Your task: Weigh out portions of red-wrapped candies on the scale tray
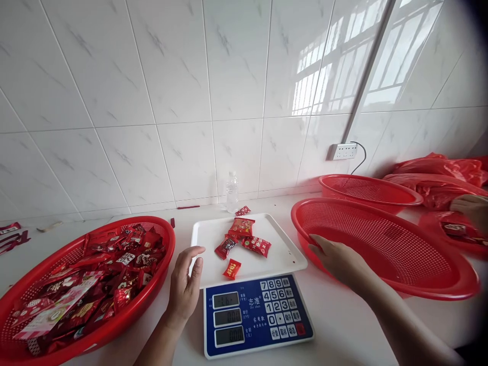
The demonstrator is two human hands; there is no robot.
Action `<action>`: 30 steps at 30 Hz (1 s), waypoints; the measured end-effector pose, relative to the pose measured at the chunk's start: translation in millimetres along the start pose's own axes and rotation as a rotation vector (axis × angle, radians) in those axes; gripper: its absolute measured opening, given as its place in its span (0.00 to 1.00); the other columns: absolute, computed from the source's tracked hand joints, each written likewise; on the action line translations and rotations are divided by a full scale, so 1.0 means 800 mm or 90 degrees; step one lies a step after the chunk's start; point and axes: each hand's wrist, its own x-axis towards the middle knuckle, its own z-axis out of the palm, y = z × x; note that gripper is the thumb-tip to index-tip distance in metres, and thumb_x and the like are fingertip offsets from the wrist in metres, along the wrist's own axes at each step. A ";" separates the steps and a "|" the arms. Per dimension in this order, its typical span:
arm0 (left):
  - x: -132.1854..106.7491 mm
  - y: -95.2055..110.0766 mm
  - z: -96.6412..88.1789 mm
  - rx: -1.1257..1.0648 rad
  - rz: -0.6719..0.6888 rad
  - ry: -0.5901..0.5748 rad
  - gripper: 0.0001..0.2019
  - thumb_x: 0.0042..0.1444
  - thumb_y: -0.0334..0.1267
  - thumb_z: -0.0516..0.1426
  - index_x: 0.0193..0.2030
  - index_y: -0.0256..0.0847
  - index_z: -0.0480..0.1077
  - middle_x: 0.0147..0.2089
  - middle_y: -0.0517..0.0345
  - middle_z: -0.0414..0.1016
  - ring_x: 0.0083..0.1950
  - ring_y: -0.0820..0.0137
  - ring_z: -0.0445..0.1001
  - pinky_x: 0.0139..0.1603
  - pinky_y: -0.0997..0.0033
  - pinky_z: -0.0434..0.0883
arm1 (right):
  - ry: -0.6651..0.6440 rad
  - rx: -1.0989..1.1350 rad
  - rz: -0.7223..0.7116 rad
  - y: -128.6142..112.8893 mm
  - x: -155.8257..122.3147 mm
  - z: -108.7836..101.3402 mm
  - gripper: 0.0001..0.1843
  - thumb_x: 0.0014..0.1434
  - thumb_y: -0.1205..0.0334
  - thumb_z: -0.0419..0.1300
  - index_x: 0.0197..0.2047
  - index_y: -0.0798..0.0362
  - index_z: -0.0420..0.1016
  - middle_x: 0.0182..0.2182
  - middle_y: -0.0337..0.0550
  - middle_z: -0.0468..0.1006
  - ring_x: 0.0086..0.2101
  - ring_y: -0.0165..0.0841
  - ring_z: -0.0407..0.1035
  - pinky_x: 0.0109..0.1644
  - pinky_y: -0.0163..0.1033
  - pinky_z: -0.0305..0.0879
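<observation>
My left hand (pixel 185 284) is beside the left edge of the white scale tray (pixel 282 262), thumb and fingers apart, holding nothing. My right hand (pixel 339 260) lies over the near left rim of a red perforated basket (pixel 430 254), fingers stretched out. Whether it presses on the rim I cannot tell. On the tray lie several red wrapped snack packets (pixel 256 246), with a small red-and-gold packet (pixel 232 269) nearest me. The blue digital scale (pixel 259 315) has a keypad and three displays. At the left, a red basket (pixel 168 226) holds a heap of red snack packets (pixel 125 259).
A clear plastic bottle (pixel 232 192) and a small red packet (pixel 243 210) are behind the tray. Another red basket (pixel 369 190) and red plastic bags (pixel 438 175) stand back right. A co-worker's hand (pixel 473 209) shows at the right edge. A power strip (pixel 343 151) is on the wall.
</observation>
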 end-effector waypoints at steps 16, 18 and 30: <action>0.001 -0.001 0.000 -0.005 -0.007 0.007 0.13 0.64 0.43 0.49 0.47 0.42 0.70 0.47 0.49 0.75 0.50 0.62 0.74 0.51 0.60 0.71 | -0.024 0.025 -0.338 -0.131 0.001 0.009 0.19 0.58 0.64 0.57 0.53 0.53 0.71 0.47 0.51 0.77 0.47 0.43 0.71 0.49 0.47 0.68; 0.001 -0.001 0.000 -0.007 -0.004 0.006 0.13 0.64 0.43 0.49 0.47 0.42 0.70 0.47 0.49 0.75 0.51 0.62 0.73 0.52 0.60 0.71 | -0.003 0.021 -0.330 -0.123 -0.001 0.001 0.17 0.57 0.65 0.56 0.51 0.52 0.72 0.45 0.50 0.77 0.45 0.41 0.72 0.45 0.43 0.69; 0.002 0.008 -0.001 -0.007 -0.002 0.011 0.13 0.64 0.45 0.49 0.46 0.42 0.71 0.46 0.49 0.76 0.49 0.62 0.75 0.50 0.61 0.72 | 0.150 0.011 -0.292 -0.073 0.009 -0.027 0.19 0.63 0.57 0.51 0.55 0.51 0.71 0.55 0.51 0.70 0.56 0.43 0.64 0.56 0.53 0.64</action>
